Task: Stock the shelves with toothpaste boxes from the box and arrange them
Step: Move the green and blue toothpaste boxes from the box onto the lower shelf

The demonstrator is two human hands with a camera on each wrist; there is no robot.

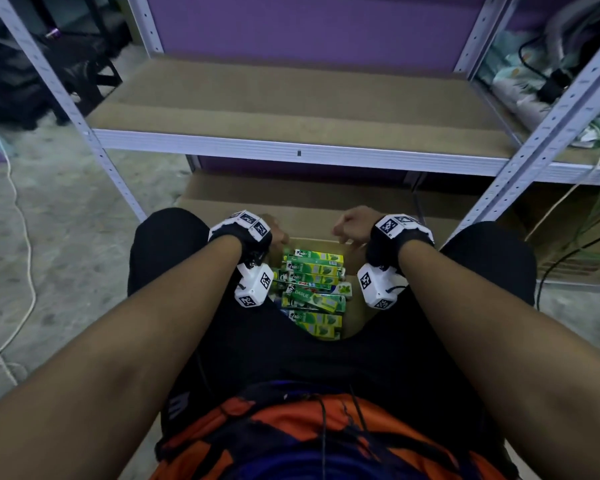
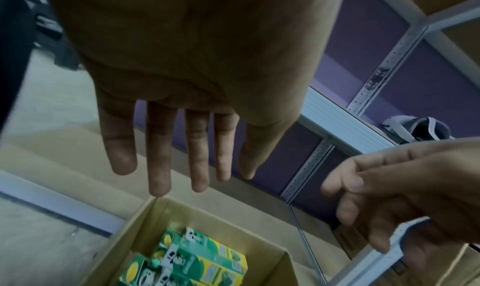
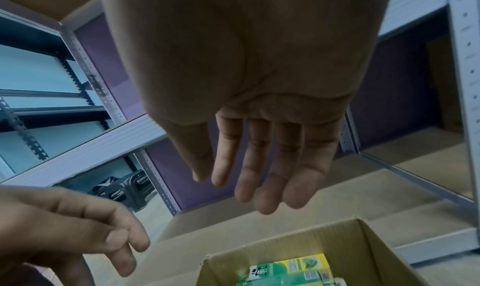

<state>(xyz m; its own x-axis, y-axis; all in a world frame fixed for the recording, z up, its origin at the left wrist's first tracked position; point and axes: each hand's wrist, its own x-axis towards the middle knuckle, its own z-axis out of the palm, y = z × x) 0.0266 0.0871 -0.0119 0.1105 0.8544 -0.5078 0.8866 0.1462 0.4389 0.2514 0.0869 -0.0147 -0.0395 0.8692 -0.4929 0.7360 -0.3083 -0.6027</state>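
Note:
An open cardboard box (image 1: pixel 355 317) sits on the floor between my knees, filled with several green and yellow toothpaste boxes (image 1: pixel 314 282). The same toothpaste boxes (image 2: pixel 197 261) show low in the left wrist view and, as toothpaste boxes (image 3: pixel 293 270), in the right wrist view. My left hand (image 1: pixel 274 230) hovers over the box's far left corner with fingers (image 2: pixel 158 163) straight and empty. My right hand (image 1: pixel 352 225) hovers over the far right corner, its fingers (image 3: pixel 272 167) loosely extended, holding nothing. The brown shelf board (image 1: pixel 291 98) ahead is bare.
A white metal shelf frame (image 1: pixel 298 154) with perforated uprights stands in front, with a lower board (image 1: pixel 291 192) near the floor. Cables and clutter (image 1: pixel 551 84) lie at the right. A white cord (image 1: pixel 21 237) runs over the concrete floor at the left.

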